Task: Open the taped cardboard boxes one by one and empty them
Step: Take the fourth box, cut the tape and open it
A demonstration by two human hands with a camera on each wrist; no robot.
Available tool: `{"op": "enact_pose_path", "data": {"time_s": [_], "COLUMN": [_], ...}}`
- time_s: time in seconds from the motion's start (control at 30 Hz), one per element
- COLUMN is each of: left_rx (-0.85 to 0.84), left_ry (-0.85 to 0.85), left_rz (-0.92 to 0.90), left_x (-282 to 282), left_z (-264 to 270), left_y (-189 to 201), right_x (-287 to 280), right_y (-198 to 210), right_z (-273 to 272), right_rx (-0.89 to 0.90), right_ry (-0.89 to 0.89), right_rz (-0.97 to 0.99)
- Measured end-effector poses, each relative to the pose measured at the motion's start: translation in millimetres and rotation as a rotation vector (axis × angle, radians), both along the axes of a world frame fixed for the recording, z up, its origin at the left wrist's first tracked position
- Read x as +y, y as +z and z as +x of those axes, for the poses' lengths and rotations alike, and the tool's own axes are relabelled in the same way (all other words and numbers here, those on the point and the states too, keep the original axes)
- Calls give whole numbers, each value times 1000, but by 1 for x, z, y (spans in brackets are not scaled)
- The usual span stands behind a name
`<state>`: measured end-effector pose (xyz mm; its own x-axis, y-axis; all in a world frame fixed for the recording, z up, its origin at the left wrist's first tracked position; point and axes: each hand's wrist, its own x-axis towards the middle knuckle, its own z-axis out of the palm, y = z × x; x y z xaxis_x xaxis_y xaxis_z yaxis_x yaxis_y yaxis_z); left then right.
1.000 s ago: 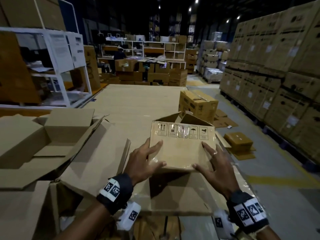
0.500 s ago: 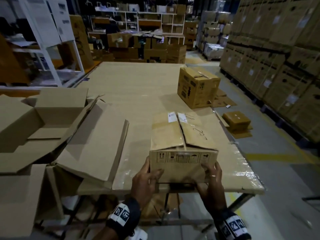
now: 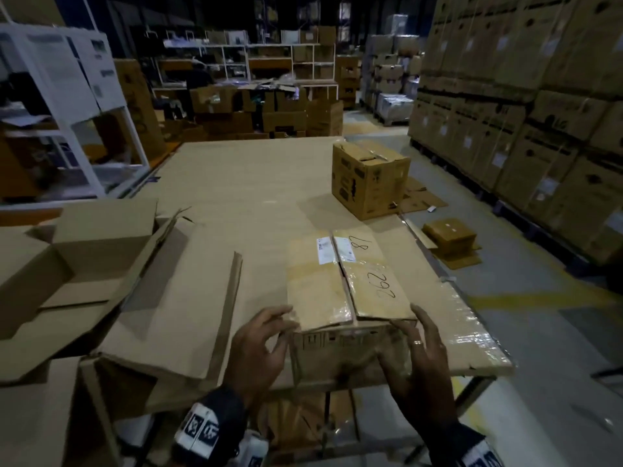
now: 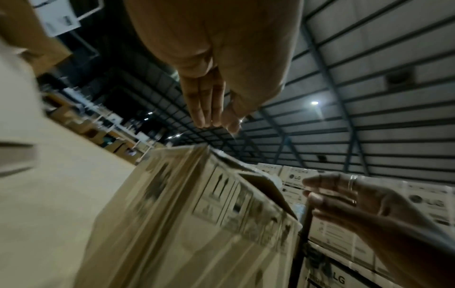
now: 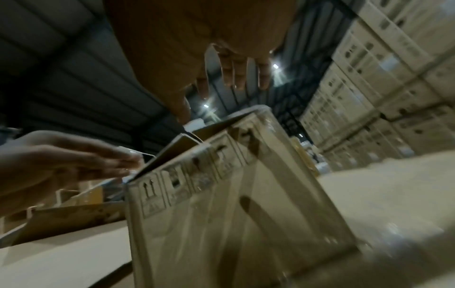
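Observation:
A small cardboard box (image 3: pixel 337 291) stands on the table (image 3: pixel 253 197) close to its front edge. Its top flaps lie closed under clear tape and carry handwritten numbers. My left hand (image 3: pixel 259 342) is at the box's near left corner, with straight fingers (image 4: pixel 209 109) above the top edge. My right hand (image 3: pixel 418 358) is at the near right corner, with spread fingers (image 5: pixel 236 74) just off the cardboard. Neither hand grips the box (image 4: pixel 197 224). The near face (image 5: pixel 234 194) shows handling symbols, and the flap edge above it is slightly lifted.
A larger taped box (image 3: pixel 369 178) sits at the table's far right. Opened empty boxes (image 3: pixel 84 264) and a flattened carton (image 3: pixel 175 308) crowd the left. A small box (image 3: pixel 450 235) lies on the floor to the right, in front of tall stacked cartons (image 3: pixel 539 112).
The box was held tilted up a second ago. It has been turned flaps-up and set on the table near the front edge, and both hands have let go of it.

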<state>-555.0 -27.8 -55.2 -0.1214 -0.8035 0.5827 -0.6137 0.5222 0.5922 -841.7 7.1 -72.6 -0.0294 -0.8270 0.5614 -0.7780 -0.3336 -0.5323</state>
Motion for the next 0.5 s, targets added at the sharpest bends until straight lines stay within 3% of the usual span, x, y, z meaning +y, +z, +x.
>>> {"op": "enact_pose_path", "data": {"time_s": [0.17,0.33,0.5], "left_rx": [-322,-662,-764], "left_ry": [-291,-418,-533], "left_rz": [-26,201,254], "left_x": [-57,-104,-117], "left_z": [-18,-32,-36], "left_y": [51,64,64], "right_x": [-13,-13,-16], "right_y": [29,9,3], "right_z": [33,44,41], "right_rx": [66,99,128], "right_ry": [100,112,11], "right_rz": [-52,-30,-32]}}
